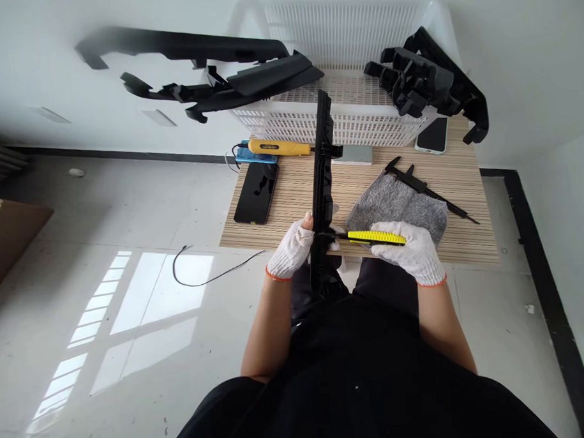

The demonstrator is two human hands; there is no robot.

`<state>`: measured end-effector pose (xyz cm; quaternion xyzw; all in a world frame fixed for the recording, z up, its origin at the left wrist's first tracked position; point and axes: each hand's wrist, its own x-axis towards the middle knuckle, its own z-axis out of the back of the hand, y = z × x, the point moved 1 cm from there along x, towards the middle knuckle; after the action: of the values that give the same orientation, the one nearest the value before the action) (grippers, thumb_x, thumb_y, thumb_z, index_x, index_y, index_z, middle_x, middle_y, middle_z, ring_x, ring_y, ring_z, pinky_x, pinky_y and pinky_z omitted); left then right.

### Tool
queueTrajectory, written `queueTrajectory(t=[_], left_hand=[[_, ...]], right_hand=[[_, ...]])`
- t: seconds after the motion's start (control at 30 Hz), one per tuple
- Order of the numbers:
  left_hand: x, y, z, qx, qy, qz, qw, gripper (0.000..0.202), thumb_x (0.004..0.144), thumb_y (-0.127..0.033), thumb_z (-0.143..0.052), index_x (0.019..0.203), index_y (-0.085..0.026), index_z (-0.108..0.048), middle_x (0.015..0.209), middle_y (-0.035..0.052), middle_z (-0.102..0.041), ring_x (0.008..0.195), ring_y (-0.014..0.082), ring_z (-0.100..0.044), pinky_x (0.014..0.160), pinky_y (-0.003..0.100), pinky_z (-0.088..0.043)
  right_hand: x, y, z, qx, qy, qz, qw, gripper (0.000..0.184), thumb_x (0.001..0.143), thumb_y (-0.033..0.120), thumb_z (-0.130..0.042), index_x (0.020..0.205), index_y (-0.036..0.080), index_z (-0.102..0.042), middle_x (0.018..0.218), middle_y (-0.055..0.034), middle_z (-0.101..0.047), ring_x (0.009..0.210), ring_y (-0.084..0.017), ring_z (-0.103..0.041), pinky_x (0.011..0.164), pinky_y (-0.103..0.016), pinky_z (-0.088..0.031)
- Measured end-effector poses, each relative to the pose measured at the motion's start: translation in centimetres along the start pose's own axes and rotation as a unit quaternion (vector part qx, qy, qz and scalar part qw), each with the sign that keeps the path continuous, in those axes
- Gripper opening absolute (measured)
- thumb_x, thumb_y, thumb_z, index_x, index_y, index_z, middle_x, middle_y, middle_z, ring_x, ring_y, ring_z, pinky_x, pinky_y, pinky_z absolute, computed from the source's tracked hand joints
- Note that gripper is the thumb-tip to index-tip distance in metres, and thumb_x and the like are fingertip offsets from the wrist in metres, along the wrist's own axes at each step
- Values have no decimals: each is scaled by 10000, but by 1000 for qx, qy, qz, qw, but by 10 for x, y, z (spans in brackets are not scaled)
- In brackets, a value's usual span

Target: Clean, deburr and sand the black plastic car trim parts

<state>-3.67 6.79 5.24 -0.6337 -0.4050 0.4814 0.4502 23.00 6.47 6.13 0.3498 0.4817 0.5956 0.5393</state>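
My left hand [291, 250], in a white knitted glove with the thumb tip bare, grips a long black plastic trim piece [323, 186] near its lower end. The piece stands lengthwise in front of me, its ribs and clips facing right. In my gloved right hand [410, 250] is a yellow-handled tool [375, 237] with a ribbed grip; its exact kind is unclear. Its dark front end points left and meets the trim piece beside my left hand, where the contact is partly hidden. A grey cloth [392, 206] lies just beyond my right hand.
On the wood-grain table [470, 245] are black calipers [418, 184], a dark phone [256, 193], another phone [431, 136] and a yellow corded tool [280, 148]. Behind, a white basket [288, 123] carries several black plastic parts [249, 80], some overhanging its rim. A black strap [212, 282] lies on the floor.
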Motion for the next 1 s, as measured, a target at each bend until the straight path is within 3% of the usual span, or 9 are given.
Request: queueTrajectory(t=[0.07, 0.17, 0.33, 0.4, 0.5, 0.8, 1.0], left_hand=[[-1, 0, 0, 13, 3, -2, 1000, 777, 987, -736, -431, 1469, -159, -627, 862, 116, -788, 794, 242, -751, 657, 302, -600], [-2, 0, 1, 16, 8, -11, 1000, 808, 996, -748, -389, 1473, -137, -618, 884, 129, -789, 785, 234, -753, 665, 299, -602], [-2, 1, 1, 4, 16, -9, 1000, 882, 965, -793, -391, 1491, -113, -588, 924, 146, -801, 771, 240, -760, 602, 281, -589], [-1, 1, 1, -6, 14, -4, 1000, 888, 954, -798, -414, 1493, -113, -582, 949, 149, -805, 744, 236, -761, 606, 281, -592], [-2, -1, 0, 0, 22, -8, 1000, 867, 977, -777, -389, 1511, -116, -565, 943, 148, -807, 684, 219, -749, 574, 276, -582], [-1, -2, 1, 8, 34, -5, 999, 866, 997, -761, -344, 1535, -111, -535, 957, 163, -804, 769, 243, -779, 532, 244, -567], [1, 2, 2, 11, 27, -19, 999, 910, 968, -800, -356, 1505, -96, -563, 943, 162, -808, 742, 235, -775, 517, 230, -548]], right_hand=[[0, 0, 0, 3, -16, -9, 1000, 466, 712, 439, -927, 1144, 301, -817, 1157, -42, -797, 1049, -290, -768, 945, -440, -664], [0, -1, -1, 24, 16, -28, 999, 489, 693, 442, -933, 1139, 274, -819, 1143, -57, -800, 1004, -291, -778, 877, -438, -682], [1, -3, 0, 28, 5, -39, 999, 471, 703, 443, -928, 1140, 304, -820, 1134, -46, -802, 934, -274, -782, 823, -423, -691], [1, -3, 1, 21, 29, -36, 999, 460, 702, 436, -932, 1132, 313, -823, 1133, -40, -803, 973, -282, -777, 872, -427, -682], [1, -3, 2, 6, -7, -16, 1000, 459, 709, 439, -929, 1136, 308, -822, 1134, -29, -802, 1006, -276, -773, 946, -432, -661], [1, -3, 0, 31, 5, -28, 999, 481, 700, 427, -933, 1138, 264, -820, 1091, -56, -810, 832, -234, -785, 716, -355, -689], [2, -4, 1, 28, -4, -16, 999, 472, 702, 423, -935, 1135, 275, -823, 1095, -48, -807, 879, -243, -782, 786, -378, -692]])
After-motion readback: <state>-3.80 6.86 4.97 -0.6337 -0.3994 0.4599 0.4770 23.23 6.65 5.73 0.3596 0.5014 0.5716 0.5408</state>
